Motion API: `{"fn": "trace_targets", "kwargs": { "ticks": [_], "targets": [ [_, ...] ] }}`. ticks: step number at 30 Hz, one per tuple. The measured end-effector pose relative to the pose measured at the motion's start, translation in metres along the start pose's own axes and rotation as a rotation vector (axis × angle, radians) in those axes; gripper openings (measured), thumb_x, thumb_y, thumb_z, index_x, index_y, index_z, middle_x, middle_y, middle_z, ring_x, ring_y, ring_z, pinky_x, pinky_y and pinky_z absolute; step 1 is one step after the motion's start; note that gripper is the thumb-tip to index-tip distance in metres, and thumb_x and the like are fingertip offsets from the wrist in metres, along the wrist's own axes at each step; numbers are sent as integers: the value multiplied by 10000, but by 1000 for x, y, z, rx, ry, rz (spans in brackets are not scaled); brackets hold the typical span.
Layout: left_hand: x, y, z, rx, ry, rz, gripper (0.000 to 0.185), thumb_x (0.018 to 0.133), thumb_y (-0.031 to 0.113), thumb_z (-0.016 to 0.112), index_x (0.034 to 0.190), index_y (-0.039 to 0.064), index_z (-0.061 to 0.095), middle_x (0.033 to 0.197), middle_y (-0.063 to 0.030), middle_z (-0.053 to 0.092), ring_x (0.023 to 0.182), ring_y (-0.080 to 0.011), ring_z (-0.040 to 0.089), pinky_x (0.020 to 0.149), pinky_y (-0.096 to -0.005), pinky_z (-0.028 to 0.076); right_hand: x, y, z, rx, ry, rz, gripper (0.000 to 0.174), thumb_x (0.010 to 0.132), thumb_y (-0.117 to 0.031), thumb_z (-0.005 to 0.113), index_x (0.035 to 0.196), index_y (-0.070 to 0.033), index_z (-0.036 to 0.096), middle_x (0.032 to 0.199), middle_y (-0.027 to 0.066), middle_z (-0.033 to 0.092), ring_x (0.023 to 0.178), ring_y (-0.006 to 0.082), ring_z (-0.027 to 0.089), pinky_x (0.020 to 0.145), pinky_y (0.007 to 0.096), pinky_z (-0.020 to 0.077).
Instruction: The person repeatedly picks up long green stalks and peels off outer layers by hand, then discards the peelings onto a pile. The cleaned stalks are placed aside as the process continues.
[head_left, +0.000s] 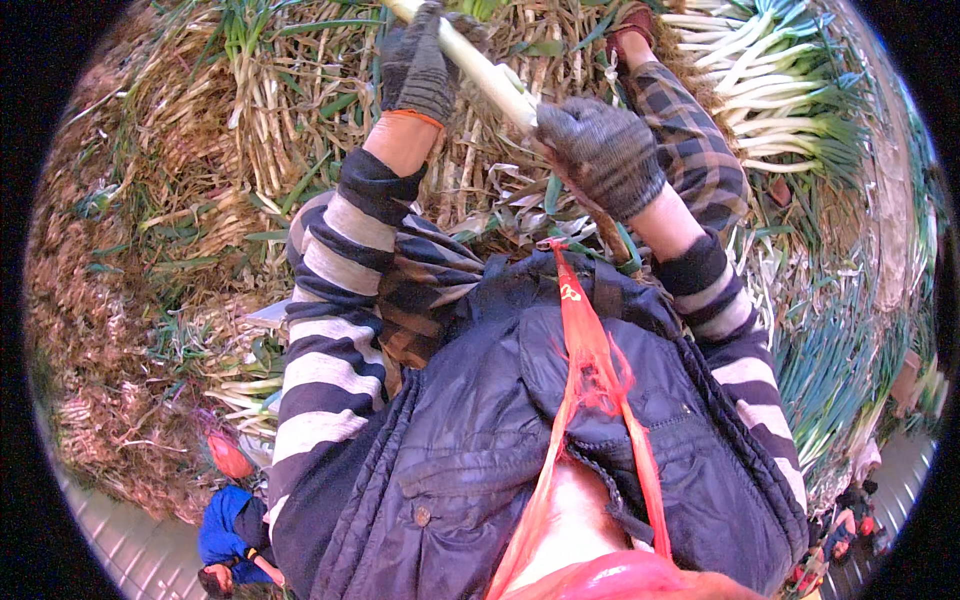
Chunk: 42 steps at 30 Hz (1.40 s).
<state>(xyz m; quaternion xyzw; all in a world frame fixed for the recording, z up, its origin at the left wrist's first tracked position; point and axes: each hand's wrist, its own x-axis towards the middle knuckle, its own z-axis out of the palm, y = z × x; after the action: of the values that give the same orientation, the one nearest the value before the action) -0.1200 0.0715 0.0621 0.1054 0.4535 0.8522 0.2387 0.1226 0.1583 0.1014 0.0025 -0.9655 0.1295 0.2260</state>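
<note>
A long white green onion stalk (487, 75) slants across the top of the view between my two gloved hands. My left hand (420, 67), in a dark knit glove, is closed around its upper part. At the lower end, my right hand (604, 154) grips it with curled fingers, which hide that end. A brownish strip of outer leaf (611, 236) hangs below the right hand towards my lap. Beneath both hands lie dry leaves and unpeeled green onions (469, 169).
Peeled white green onions (772, 90) lie in a row at upper right. Unpeeled bundles with roots (262, 112) spread on the left. Green tops (832, 375) cover the right side. A person in blue (236, 532) bends at lower left. A red strap (581, 322) hangs from my neck.
</note>
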Motion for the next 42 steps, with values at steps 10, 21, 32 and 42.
{"fn": "trace_targets", "kwargs": {
  "ticks": [10,21,32,42],
  "targets": [
    [18,26,-40,-273,-77,-26,250,917,214,551,1084,30,575,840,-97,605,714,-241,601,666,-398,528,-109,10,-10,181,-706,366,269,833,-310,598,978,-89,642,883,168,649,852,312,642,706,403,513],
    [13,37,-11,170,-123,131,237,844,127,656,1050,41,576,791,-82,620,671,-226,613,605,-358,543,49,-14,51,370,-85,361,325,821,-368,642,876,-49,611,777,185,630,709,378,620,611,454,485],
    [1,54,-22,-166,-290,-176,253,829,156,589,1013,-18,584,952,-234,615,896,-361,608,792,-491,486,35,-9,61,331,-50,36,333,794,-207,643,1083,-42,623,1008,163,631,790,325,643,651,394,527],
    [7,35,-30,-62,-327,-120,341,845,205,514,1050,-60,579,1090,-330,584,1044,-447,583,975,-584,433,49,-19,53,658,-53,323,436,841,-392,638,1113,-52,616,949,212,645,880,371,627,760,412,500]
  ]
}}
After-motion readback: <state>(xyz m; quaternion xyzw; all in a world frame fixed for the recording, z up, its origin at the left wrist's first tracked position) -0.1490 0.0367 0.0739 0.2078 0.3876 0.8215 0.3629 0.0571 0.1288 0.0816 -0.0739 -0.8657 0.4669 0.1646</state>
